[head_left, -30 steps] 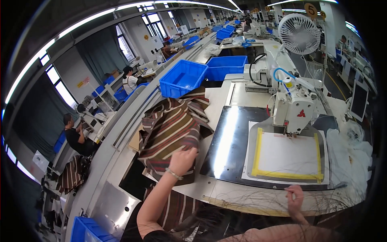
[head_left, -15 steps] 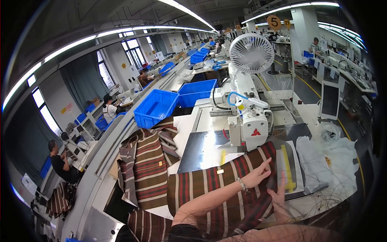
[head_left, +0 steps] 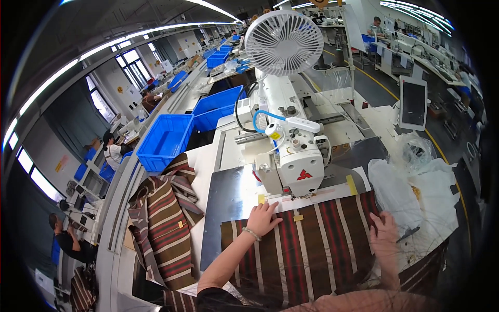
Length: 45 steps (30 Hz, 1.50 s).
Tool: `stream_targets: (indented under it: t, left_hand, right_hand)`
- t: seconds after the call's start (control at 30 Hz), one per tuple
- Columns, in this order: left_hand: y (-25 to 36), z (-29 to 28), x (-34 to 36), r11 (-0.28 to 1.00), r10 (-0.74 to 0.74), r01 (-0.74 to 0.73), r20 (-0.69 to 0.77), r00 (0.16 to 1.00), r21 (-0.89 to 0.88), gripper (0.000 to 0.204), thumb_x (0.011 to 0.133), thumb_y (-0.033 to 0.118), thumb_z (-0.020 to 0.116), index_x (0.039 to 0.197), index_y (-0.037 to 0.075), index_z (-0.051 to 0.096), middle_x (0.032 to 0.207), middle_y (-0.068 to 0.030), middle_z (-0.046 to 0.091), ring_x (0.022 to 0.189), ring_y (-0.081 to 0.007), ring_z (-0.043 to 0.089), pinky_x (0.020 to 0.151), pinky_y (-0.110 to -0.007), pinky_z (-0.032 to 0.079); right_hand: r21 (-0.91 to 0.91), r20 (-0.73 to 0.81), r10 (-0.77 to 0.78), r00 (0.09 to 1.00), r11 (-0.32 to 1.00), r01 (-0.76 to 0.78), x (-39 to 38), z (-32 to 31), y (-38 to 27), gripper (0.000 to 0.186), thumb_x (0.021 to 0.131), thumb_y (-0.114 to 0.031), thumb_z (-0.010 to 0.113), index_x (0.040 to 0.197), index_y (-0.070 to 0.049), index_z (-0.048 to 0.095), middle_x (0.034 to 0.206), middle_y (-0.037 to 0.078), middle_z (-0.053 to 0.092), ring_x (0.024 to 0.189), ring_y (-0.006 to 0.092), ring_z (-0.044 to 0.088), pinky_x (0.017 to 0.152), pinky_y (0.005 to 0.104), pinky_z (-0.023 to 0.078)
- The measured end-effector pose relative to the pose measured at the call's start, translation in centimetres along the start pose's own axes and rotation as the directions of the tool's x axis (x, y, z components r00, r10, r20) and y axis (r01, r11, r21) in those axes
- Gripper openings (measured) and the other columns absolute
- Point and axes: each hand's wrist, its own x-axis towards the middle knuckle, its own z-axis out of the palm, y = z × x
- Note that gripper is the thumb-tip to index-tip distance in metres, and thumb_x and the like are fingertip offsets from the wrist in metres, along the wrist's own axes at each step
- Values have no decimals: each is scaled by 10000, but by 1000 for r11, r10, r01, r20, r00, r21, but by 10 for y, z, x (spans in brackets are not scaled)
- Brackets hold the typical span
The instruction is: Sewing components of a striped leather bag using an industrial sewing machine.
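Observation:
A striped fabric panel [head_left: 314, 244] in brown, red and cream lies spread in front of the white sewing machine [head_left: 301, 166]. My left hand [head_left: 262, 219] rests flat near its far left edge, fingers stretched toward the machine head. At the panel's right edge, my right hand [head_left: 383, 231] touches the cloth with its fingers apart. A small yellow tag [head_left: 298, 218] sits near the far edge of the panel, between my hands. Just beyond that edge is a white strip [head_left: 332, 193] with yellow tape. Part of the panel's near edge is hidden by my arms.
More striped fabric pieces [head_left: 169, 229] are piled on the left. Behind them stand blue bins [head_left: 165, 140]. A white fan [head_left: 284, 41] rises above the machine. To the right are crumpled plastic bags [head_left: 410, 187] and a dark-screened panel [head_left: 413, 104]. Other people work farther off.
The fabric has swung round and now lies squarely along the machine. My left hand has moved left along its far edge; my right hand has shifted right. The view has shifted too.

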Motion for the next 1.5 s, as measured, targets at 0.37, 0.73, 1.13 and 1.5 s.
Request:
stream_targets:
  t: [0.37, 0.73, 1.13, 1.5]
  left_hand:
    - [17, 23, 7, 965, 184, -208, -154, 971, -159, 436, 746, 17, 559, 1129, 217, 620, 743, -36, 515, 735, -225, 558, 647, -350, 438]
    - [2, 28, 34, 963, 235, -244, -85, 968, -116, 417, 783, 62, 560, 1150, 238, 653, 737, -46, 530, 746, -227, 587, 650, -368, 473]
    - [-25, 26, 24, 969, 231, -237, -91, 969, -64, 527, 731, 13, 514, 1166, 283, 640, 692, -29, 498, 624, -224, 581, 541, -354, 503]
    - [-37, 30, 29, 968, 248, -249, -37, 968, -24, 557, 733, 9, 516, 1198, 301, 611, 732, -29, 535, 672, -211, 604, 552, -346, 512]
  right_hand:
    - [20, 118, -593, 796, 803, 595, 105, 127, -41, 423, 780, -166, 636, 1189, -107, 544, 988, 63, 568, 935, 220, 559, 761, 367, 430]
    - [119, 221, -765, 605, 636, 762, 131, 147, 3, 480, 755, -76, 565, 1185, -286, 591, 784, 20, 556, 778, 206, 604, 655, 366, 464]
    - [180, 197, -781, 592, 623, 762, 144, 160, 17, 533, 710, -36, 573, 1144, -339, 635, 785, 15, 530, 761, 206, 586, 674, 367, 458]
    - [171, 207, -758, 619, 651, 740, 151, 147, 17, 531, 688, -37, 578, 1122, -333, 654, 816, 25, 565, 778, 220, 600, 692, 353, 508]
